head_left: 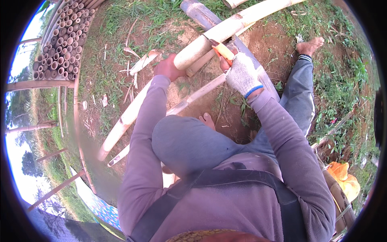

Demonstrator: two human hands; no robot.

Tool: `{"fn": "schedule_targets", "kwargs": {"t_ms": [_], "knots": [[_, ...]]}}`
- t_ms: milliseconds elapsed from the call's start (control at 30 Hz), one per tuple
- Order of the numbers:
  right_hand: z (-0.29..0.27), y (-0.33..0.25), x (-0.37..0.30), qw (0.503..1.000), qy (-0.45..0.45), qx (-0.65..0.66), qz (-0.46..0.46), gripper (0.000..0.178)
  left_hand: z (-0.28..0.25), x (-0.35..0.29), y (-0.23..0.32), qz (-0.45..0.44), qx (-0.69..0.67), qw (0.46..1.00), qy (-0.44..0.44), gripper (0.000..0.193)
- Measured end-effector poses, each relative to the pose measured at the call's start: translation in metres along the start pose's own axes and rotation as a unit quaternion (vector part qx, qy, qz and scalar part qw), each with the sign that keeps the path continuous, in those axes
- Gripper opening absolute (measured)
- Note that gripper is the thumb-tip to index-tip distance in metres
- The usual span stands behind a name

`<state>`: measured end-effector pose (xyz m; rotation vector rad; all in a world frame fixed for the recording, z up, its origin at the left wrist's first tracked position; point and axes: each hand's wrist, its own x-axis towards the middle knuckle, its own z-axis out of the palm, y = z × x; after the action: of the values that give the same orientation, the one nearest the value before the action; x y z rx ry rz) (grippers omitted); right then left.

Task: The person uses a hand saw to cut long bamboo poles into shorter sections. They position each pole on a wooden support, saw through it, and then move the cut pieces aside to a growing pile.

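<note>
head view: person seated on bare earth and grass, knees drawn up, arms reaching forward.
bamboo pole: pale, peeled, slanting from the upper right down to a cut end just above the knees, resting on a grey log.
stacked bamboo tubes: upper left, open ends showing.
split bamboo strips: lying on the ground under the left arm.
left hand: bare, fingers wrapped around the pole's cut end.
right hand: in a white knit glove, closed tight on the knife handle.
knife: orange handle, blade laid against the pole near its end.
</note>
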<state>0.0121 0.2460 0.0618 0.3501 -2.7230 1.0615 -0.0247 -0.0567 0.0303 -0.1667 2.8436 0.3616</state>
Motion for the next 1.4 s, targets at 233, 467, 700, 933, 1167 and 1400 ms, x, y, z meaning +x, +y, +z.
{"fn": "schedule_targets", "kwargs": {"t_ms": [233, 467, 700, 933, 1167, 1400], "knots": [[-0.095, 0.014, -0.142, 0.998, -0.01, 0.039, -0.051, 0.022, 0.007, -0.003, -0.019, -0.009, -0.015, 1.0, -0.004, 0.078], [-0.005, 0.001, -0.006, 1.0, 0.024, 0.019, -0.006, 0.029, 0.006, 0.003, -0.007, 0.015, -0.005, 1.0, 0.008, 0.08], [-0.081, 0.0, -0.114, 0.995, -0.009, 0.099, -0.005, 0.016, 0.007, -0.009, -0.016, -0.023, -0.007, 1.0, -0.007, 0.081], [-0.002, 0.018, -0.031, 0.999, 0.012, -0.039, -0.013, 0.023, 0.003, 0.002, -0.003, 0.009, 0.001, 1.0, 0.003, 0.083], [-0.077, 0.0, -0.114, 0.992, -0.023, 0.115, 0.036, 0.018, 0.002, -0.011, -0.013, -0.014, 0.009, 1.0, 0.014, 0.083], [-0.018, 0.006, -0.044, 0.999, 0.017, -0.044, -0.009, 0.027, 0.009, 0.001, -0.014, 0.022, -0.002, 1.0, 0.019, 0.082]]}}
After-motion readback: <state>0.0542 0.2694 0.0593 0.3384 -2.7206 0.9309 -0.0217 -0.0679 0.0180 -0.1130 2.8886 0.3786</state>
